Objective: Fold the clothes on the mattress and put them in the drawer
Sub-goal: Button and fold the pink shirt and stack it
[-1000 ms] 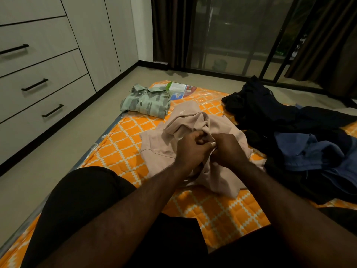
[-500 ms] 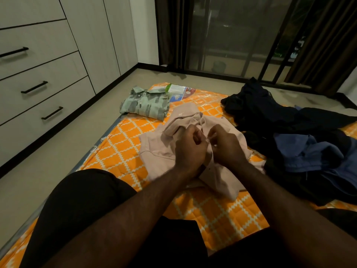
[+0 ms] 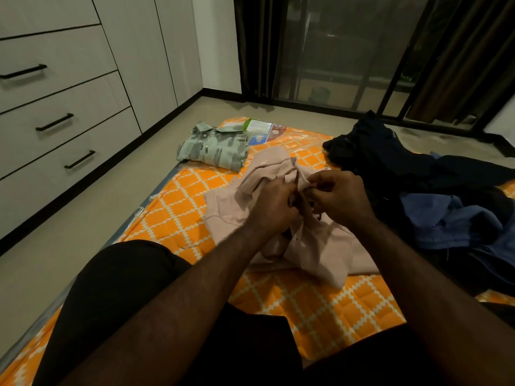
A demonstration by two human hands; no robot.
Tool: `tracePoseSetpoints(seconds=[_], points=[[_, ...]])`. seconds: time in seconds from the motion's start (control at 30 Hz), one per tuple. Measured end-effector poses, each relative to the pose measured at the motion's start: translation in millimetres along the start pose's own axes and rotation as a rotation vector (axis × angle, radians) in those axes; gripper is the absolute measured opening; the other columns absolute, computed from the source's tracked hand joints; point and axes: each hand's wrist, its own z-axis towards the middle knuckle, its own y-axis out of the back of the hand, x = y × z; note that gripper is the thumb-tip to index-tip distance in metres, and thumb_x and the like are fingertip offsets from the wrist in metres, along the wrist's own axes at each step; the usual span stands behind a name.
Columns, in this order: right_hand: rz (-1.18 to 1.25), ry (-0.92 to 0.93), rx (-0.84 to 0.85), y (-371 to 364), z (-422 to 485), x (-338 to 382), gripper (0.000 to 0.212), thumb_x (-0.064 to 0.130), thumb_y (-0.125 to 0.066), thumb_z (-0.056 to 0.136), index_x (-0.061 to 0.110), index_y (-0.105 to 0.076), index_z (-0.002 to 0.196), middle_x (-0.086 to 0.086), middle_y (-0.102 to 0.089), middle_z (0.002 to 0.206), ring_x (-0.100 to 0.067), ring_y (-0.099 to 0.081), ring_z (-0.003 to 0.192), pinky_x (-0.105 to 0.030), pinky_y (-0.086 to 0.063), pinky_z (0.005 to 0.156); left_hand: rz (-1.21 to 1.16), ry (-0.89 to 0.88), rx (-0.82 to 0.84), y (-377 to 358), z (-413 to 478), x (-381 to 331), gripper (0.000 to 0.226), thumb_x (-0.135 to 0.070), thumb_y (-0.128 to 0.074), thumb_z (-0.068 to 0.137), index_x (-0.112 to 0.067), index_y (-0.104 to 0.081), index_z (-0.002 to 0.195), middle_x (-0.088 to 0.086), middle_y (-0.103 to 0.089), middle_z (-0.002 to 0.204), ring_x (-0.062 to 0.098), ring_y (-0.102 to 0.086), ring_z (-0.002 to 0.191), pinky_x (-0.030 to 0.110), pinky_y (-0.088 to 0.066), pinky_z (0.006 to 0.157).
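A pale pink shirt (image 3: 315, 246) lies crumpled on the orange patterned mattress (image 3: 181, 207) in front of me. My left hand (image 3: 271, 207) and my right hand (image 3: 341, 199) meet over its upper middle, each pinching a fold of its front edge. A folded green camouflage shirt (image 3: 214, 150) rests at the mattress's far left corner. To the right sprawls a heap of dark clothes (image 3: 390, 162) with a blue garment (image 3: 446, 218) on it. White drawers (image 3: 69, 123) with black handles stand shut along the left wall.
Bare beige floor (image 3: 92, 213) runs between the mattress and the drawers. A printed label (image 3: 262, 130) shows under the mattress's plastic wrap at the far end. Dark curtains and a glass sliding door (image 3: 334, 51) close off the back. My knees in black fill the foreground.
Both hands have risen slightly along the pink shirt's front, still pinching its fabric. The camera has tilted a little; the other clothes lie as before.
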Motion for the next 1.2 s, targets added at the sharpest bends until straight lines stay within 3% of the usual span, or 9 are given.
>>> tracePoseSetpoints(seconds=[0.17,0.27,0.4,0.47,0.57,0.77,0.87,1.03,1.2], points=[[0.258,-0.059,-0.121,14,4,14,0.014,0.011,-0.068,0.095,0.021,-0.075,0.102,-0.003,-0.075,0.089,-0.021,-0.075,0.076,-0.041,-0.064,0.063,-0.092,0.037,0.008,1,3,4,0.077,0.002,-0.075,0.072,-0.007,-0.051,0.146,0.013,-0.060,0.137,0.021,-0.061,0.110,0.031,-0.056,0.078],[0.254,-0.075,-0.103,15,4,17,0.015,0.010,-0.068,0.095,0.022,-0.074,0.101,-0.004,-0.074,0.087,-0.022,-0.075,0.074,-0.042,-0.065,0.066,-0.155,0.073,0.054,3,4,1,0.083,-0.001,-0.079,0.073,-0.014,-0.045,0.148,0.008,-0.062,0.129,0.019,-0.063,0.107,0.028,-0.059,0.073],[-0.064,0.062,-0.030,6,-3,11,0.017,0.021,-0.076,0.091,0.017,-0.075,0.108,0.006,-0.072,0.084,-0.010,-0.071,0.070,-0.039,-0.063,0.065,-0.241,0.189,0.117,1,4,5,0.089,-0.002,-0.083,0.072,-0.017,-0.044,0.150,0.002,-0.064,0.126,0.019,-0.064,0.110,0.030,-0.060,0.078],[-0.122,0.081,0.009,2,-4,9,0.022,0.023,-0.079,0.088,0.018,-0.073,0.109,0.007,-0.070,0.084,-0.008,-0.068,0.073,-0.033,-0.062,0.067,-0.295,0.228,0.090,0,5,11,0.081,-0.002,-0.085,0.069,-0.018,-0.056,0.142,0.002,-0.070,0.121,0.018,-0.067,0.107,0.037,-0.062,0.081],[-0.133,0.063,0.001,-3,-5,4,0.027,0.020,-0.082,0.086,0.018,-0.068,0.109,0.002,-0.073,0.088,-0.006,-0.068,0.075,-0.023,-0.059,0.067,-0.380,0.282,0.015,2,3,12,0.054,0.000,-0.088,0.068,-0.017,-0.072,0.117,0.000,-0.075,0.101,0.014,-0.070,0.095,0.031,-0.061,0.076],[-0.098,0.039,-0.112,-6,-4,-8,0.025,0.033,-0.079,0.086,0.018,-0.064,0.098,0.006,-0.071,0.079,-0.004,-0.069,0.070,-0.033,-0.062,0.060,-0.564,0.356,0.001,2,2,13,0.036,-0.002,-0.089,0.071,-0.014,-0.073,0.101,0.004,-0.075,0.091,0.019,-0.074,0.091,0.041,-0.064,0.078],[-0.120,0.092,-0.154,-5,-3,-11,0.017,0.018,-0.082,0.082,0.016,-0.067,0.089,0.003,-0.069,0.074,-0.007,-0.068,0.066,-0.038,-0.061,0.060,-0.582,0.294,0.020,4,0,9,0.024,0.003,-0.085,0.074,-0.010,-0.071,0.089,0.009,-0.074,0.083,0.022,-0.074,0.085,0.039,-0.064,0.076],[-0.117,0.100,-0.070,-5,-5,-10,0.020,0.017,-0.086,0.077,0.021,-0.071,0.089,0.014,-0.064,0.072,-0.005,-0.065,0.066,-0.030,-0.058,0.057,-0.566,0.260,0.077,2,-1,8,0.023,0.004,-0.081,0.078,-0.013,-0.075,0.093,0.006,-0.074,0.088,0.024,-0.073,0.088,0.042,-0.064,0.079],[-0.101,0.105,-0.054,-3,-5,-9,0.021,0.013,-0.084,0.077,0.026,-0.070,0.087,0.013,-0.065,0.074,-0.009,-0.065,0.067,-0.035,-0.060,0.061,-0.622,0.271,0.067,0,0,10,0.020,0.001,-0.073,0.088,-0.011,-0.075,0.105,0.004,-0.075,0.098,0.018,-0.073,0.093,0.035,-0.062,0.080]])
